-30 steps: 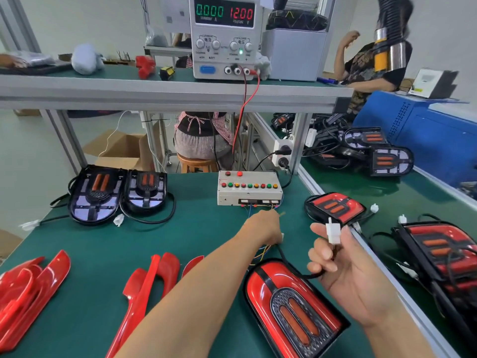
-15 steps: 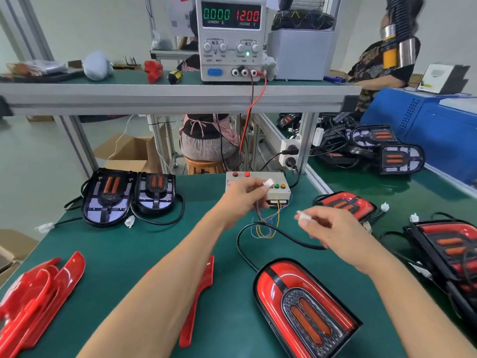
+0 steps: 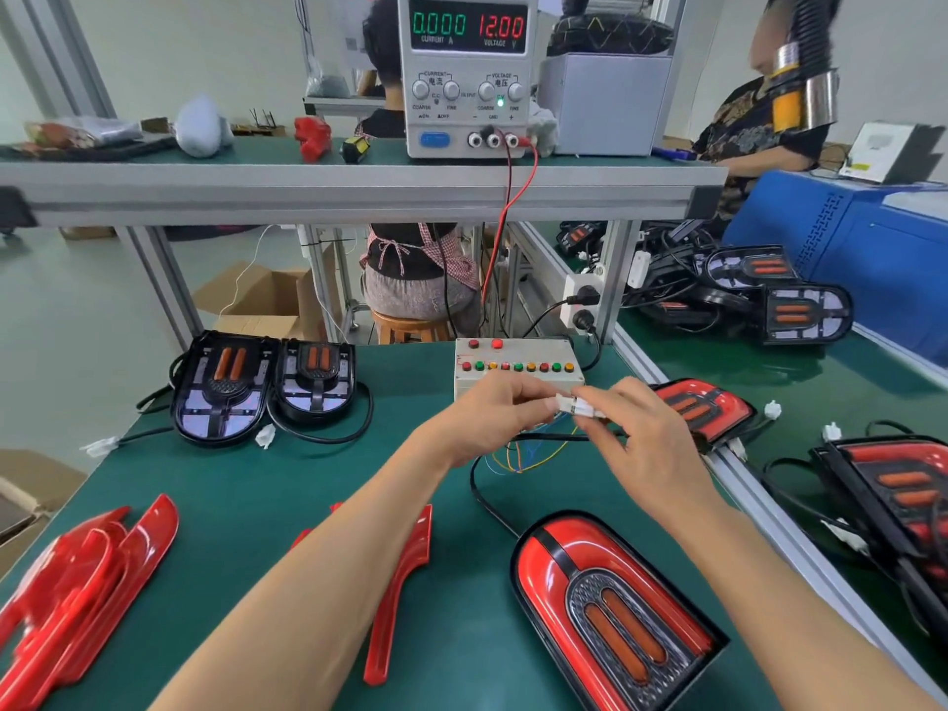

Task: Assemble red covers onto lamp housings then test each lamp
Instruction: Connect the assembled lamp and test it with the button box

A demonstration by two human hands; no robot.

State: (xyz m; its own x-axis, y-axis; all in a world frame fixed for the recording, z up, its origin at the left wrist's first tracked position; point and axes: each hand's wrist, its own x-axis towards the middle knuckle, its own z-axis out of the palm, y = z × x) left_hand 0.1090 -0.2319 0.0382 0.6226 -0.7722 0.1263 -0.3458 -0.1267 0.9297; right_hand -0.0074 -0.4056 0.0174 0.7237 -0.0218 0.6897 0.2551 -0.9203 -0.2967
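A lamp with its red cover fitted point(image 3: 610, 608) lies on the green mat at the front right, its black cable point(image 3: 485, 492) running up to my hands. My left hand point(image 3: 492, 418) pinches the tester's white plug, from which coloured wires point(image 3: 518, 456) hang. My right hand point(image 3: 641, 438) pinches the lamp's white connector point(image 3: 579, 405). The two plugs meet between my fingertips, just in front of the test box point(image 3: 513, 364) with its row of coloured buttons. The power supply point(image 3: 467, 69) on the shelf reads 0.000 and 12.00.
Two uncovered lamp housings point(image 3: 261, 384) sit at the back left. Loose red covers point(image 3: 82, 592) lie at the front left, another cover point(image 3: 400, 582) beside my left forearm. Finished lamps point(image 3: 703, 407) are on the right bench. People work beyond the shelf.
My hands have come together in front of the test box, so the two white plugs that were held apart now touch. The lamp cable has been drawn up with my right hand.
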